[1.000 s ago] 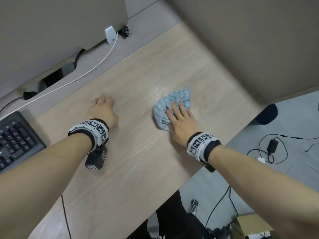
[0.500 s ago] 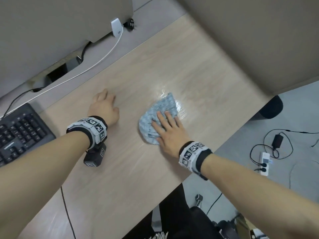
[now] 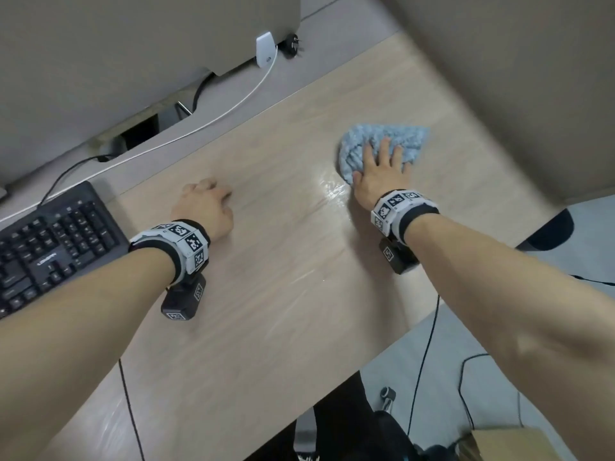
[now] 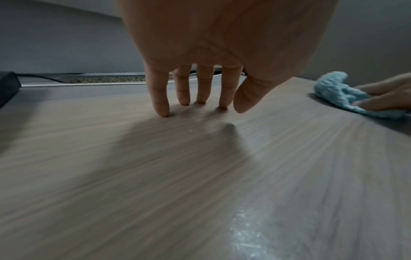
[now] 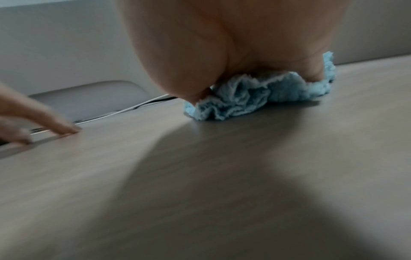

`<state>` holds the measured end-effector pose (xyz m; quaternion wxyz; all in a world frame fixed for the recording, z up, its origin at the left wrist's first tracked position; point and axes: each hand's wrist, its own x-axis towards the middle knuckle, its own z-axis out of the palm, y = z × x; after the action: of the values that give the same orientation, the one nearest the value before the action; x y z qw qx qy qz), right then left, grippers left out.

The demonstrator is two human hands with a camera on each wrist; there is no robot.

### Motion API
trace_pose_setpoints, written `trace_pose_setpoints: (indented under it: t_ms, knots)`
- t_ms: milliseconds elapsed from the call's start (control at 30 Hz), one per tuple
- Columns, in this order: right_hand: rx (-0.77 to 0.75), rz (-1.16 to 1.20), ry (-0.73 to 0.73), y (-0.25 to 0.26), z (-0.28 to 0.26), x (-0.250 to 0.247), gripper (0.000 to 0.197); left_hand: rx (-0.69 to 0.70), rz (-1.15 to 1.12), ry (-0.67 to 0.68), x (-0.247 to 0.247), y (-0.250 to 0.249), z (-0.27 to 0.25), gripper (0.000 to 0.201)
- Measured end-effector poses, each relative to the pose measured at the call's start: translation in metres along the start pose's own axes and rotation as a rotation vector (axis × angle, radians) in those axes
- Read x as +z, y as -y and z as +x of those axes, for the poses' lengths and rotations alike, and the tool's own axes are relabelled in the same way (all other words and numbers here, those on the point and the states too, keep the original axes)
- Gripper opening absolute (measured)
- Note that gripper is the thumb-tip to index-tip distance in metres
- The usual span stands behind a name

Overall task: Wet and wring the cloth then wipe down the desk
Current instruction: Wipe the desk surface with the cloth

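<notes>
A crumpled light blue cloth (image 3: 399, 141) lies on the pale wood desk (image 3: 283, 294), toward its far right side. My right hand (image 3: 382, 168) presses flat on the cloth with its fingers spread and straight; the cloth (image 5: 251, 95) bunches under the palm in the right wrist view. A wet shiny streak (image 3: 332, 191) shows on the desk just left of that hand. My left hand (image 3: 203, 204) rests on the desk to the left, holding nothing, its straight fingertips (image 4: 164, 112) touching the wood. From the left wrist view the cloth (image 4: 338, 95) sits far right.
A black keyboard (image 3: 50, 241) lies at the left edge. A white cable (image 3: 199, 128) runs along the grey back strip from a white plug (image 3: 265, 49). Beige panels stand behind and to the right. Beyond the desk's right edge lies the floor with black cables (image 3: 429, 344).
My right hand has slid the cloth away from me and to the right, leaving a wet streak behind it. The left hand stays resting on the desk.
</notes>
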<state>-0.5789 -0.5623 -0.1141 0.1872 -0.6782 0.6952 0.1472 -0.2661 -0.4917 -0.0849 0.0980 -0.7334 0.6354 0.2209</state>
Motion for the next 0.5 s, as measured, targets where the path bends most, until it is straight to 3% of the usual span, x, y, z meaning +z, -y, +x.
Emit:
trace_pose_setpoints:
  t_ms: [100, 200, 267, 367, 500]
  knots:
    - [-0.249, -0.089, 0.013, 0.032, -0.025, 0.012, 0.065, -0.015, 0.004, -0.017, 0.0, -0.003, -0.003, 0.049]
    - [-0.441, -0.157, 0.03, 0.016, -0.062, 0.029, 0.061, -0.019, -0.003, -0.002, -0.002, -0.005, -0.004, 0.05]
    - [-0.413, -0.156, 0.022, -0.012, -0.06, 0.029, 0.062, -0.015, -0.008, 0.007, -0.005, -0.004, -0.004, 0.051]
    - [-0.233, -0.127, -0.016, -0.039, -0.024, 0.012, 0.065, -0.026, -0.008, 0.008, -0.006, -0.005, -0.004, 0.05]
    - [-0.023, -0.054, -0.012, -0.015, 0.026, -0.014, 0.07, -0.062, -0.013, -0.027, -0.003, -0.01, -0.006, 0.048]
